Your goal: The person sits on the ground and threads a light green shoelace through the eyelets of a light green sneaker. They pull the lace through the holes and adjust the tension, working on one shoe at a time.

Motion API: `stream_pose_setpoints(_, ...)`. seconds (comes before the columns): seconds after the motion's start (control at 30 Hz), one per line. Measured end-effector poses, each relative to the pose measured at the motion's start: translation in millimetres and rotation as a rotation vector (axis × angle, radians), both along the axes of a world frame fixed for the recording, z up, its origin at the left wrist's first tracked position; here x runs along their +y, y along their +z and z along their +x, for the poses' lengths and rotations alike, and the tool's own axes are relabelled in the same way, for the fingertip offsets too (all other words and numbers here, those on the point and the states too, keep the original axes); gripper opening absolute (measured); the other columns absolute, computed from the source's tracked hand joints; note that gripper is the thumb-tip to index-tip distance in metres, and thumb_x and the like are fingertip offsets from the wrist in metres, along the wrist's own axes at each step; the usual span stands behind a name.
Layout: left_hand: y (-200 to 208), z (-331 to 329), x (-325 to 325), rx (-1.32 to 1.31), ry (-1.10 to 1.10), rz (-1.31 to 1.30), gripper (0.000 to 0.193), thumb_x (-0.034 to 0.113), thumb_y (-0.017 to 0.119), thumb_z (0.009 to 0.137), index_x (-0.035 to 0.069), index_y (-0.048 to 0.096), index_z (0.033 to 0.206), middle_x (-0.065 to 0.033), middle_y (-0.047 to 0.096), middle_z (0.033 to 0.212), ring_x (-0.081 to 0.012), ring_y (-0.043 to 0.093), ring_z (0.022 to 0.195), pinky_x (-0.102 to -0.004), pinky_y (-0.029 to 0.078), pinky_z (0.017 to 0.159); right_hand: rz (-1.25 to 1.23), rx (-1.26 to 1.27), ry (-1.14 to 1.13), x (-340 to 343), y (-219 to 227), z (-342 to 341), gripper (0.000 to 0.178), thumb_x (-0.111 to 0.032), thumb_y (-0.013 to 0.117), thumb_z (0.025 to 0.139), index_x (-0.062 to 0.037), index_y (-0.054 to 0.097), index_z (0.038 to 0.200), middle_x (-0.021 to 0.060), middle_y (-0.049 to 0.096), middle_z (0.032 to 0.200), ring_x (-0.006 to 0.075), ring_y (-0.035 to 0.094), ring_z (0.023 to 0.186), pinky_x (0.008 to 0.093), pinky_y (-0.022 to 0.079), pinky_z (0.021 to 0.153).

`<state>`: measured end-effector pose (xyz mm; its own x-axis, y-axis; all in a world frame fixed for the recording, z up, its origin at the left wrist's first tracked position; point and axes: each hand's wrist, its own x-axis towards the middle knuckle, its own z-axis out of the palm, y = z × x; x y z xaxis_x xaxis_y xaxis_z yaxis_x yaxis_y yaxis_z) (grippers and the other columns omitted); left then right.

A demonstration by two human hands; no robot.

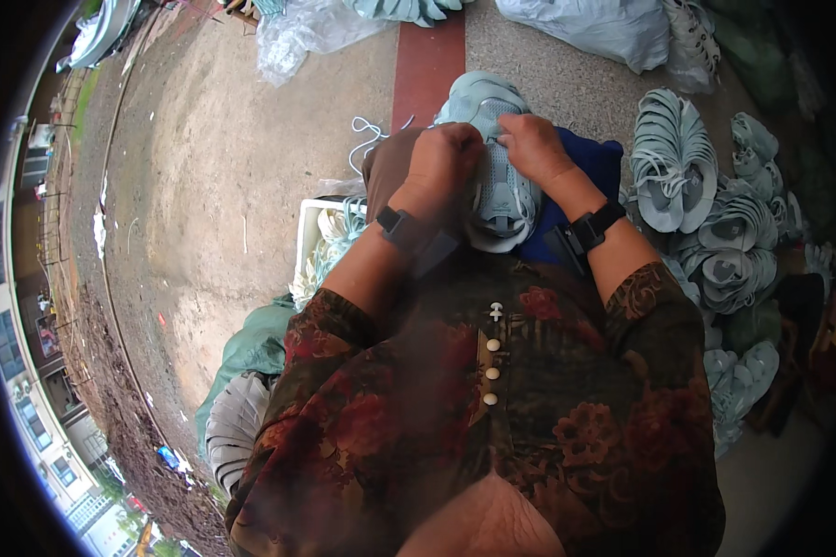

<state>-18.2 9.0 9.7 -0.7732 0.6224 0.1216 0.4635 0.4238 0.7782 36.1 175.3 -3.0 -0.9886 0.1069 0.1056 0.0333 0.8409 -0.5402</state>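
A pale blue shoe upper (499,190) rests across my lap, its toe pointing away from me and its heel opening near my body. My left hand (446,162) is closed in a fist at the upper's left edge; what its fingers grip is hidden. On the other side, my right hand (534,148) pinches at the lacing area of the upper with thumb and forefinger. A thin pale shoelace (367,139) trails in loops beyond my left knee; where its end goes is hidden.
Nested stacks of pale blue shoe uppers (673,162) lie at right. A white box (305,246) with laces stands left of my lap, near a green sack (241,353) and grey stacked uppers (237,427). Plastic bags (585,28) lie ahead on the floor.
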Motion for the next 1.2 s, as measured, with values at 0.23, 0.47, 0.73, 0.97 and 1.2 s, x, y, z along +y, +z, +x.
stream_pose_setpoints(0.23,2,-1,18,0.268,0.021,-0.199,0.014,0.016,0.058,0.077,0.003,0.061,0.073,-0.0178,0.061,0.074,-0.0362,0.06,0.072,-0.042,0.048,0.064,-0.108,-0.064,-0.005,6,7,0,0.009,-0.009,0.06,0.075,-0.0023,0.054,0.075,0.0196,0.059,0.075,0.0388,0.057,0.078,0.0431,0.045,0.067)
stream_pose_setpoints(0.47,-9,-20,2,-0.037,-0.168,-0.128,0.015,0.015,0.059,0.078,0.0,0.062,0.077,-0.0202,0.062,0.072,-0.0357,0.062,0.069,-0.0405,0.048,0.064,-0.147,0.092,0.107,8,-19,-2,0.013,-0.012,0.06,0.073,-0.0009,0.053,0.073,0.0211,0.058,0.076,0.0382,0.058,0.078,0.0434,0.046,0.067)
stream_pose_setpoints(0.73,1,-5,25,0.248,-0.115,-0.165,0.008,0.011,0.059,0.077,0.003,0.06,0.074,-0.0176,0.062,0.073,-0.0358,0.059,0.07,-0.0407,0.047,0.062,-0.156,0.033,-0.016,9,-4,2,0.014,-0.014,0.067,0.069,-0.004,0.057,0.074,0.0191,0.061,0.077,0.0364,0.06,0.081,0.0433,0.048,0.071)
stream_pose_setpoints(0.97,-25,-25,13,-0.494,-0.174,0.191,0.005,0.005,0.064,0.077,0.0,0.062,0.075,-0.0003,0.058,0.065,-0.0064,0.051,0.063,-0.0242,0.043,0.059,0.03,-0.019,-0.069,-8,24,18,0.019,-0.011,0.062,0.073,-0.0048,0.055,0.089,0.0192,0.062,0.084,0.0351,0.061,0.083,0.0432,0.049,0.07)
stream_pose_setpoints(1.2,-12,-10,16,-0.122,0.003,0.087,0.011,0.009,0.067,0.074,-0.001,0.063,0.077,-0.0112,0.064,0.069,-0.0173,0.061,0.065,-0.0299,0.048,0.063,0.099,0.058,-0.066,-10,15,14,0.014,-0.008,0.059,0.073,-0.0027,0.055,0.086,0.0224,0.06,0.081,0.0366,0.06,0.081,0.0433,0.049,0.071)
